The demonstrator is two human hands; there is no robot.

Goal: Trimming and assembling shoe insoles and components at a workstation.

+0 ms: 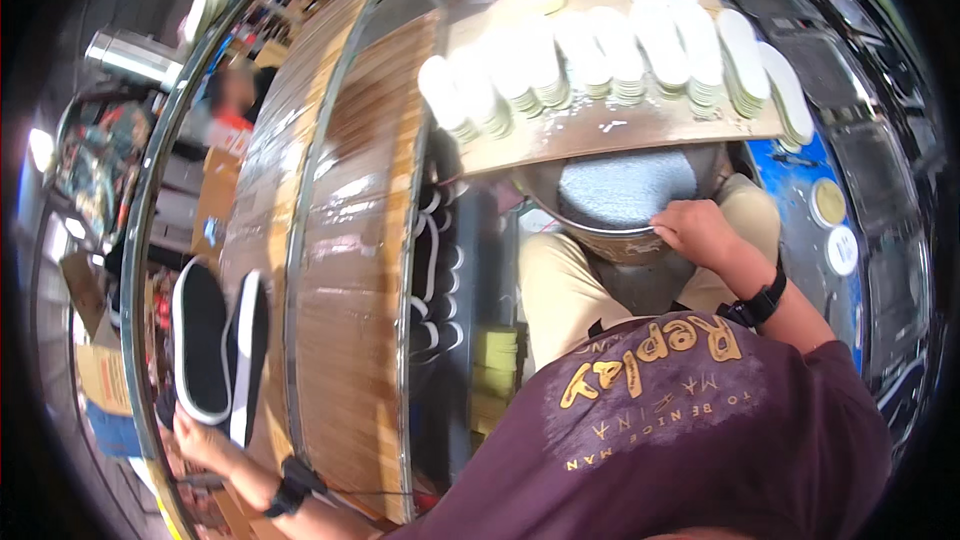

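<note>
At the far left, my left hand (200, 443) is closed on the end of a black shoe (203, 340) with a white-edged sole. A second black-and-white shoe (250, 350) stands on its side against it; I cannot tell whether the hand grips that one too. Between my knees is a round metal basin (615, 243) with a pale grey, grainy surface inside. My right hand (695, 233) has its fingers bent closed at the basin's near right rim. Any small thing inside those fingers is hidden.
Beyond the basin, a wooden board (600, 135) carries several stacks of white insoles (540, 65). A long brown conveyor (350, 270) runs along my left, with shoes (430, 260) racked beneath it. Round lids (828, 202) lie on a blue surface at right. A person (230, 105) is far left.
</note>
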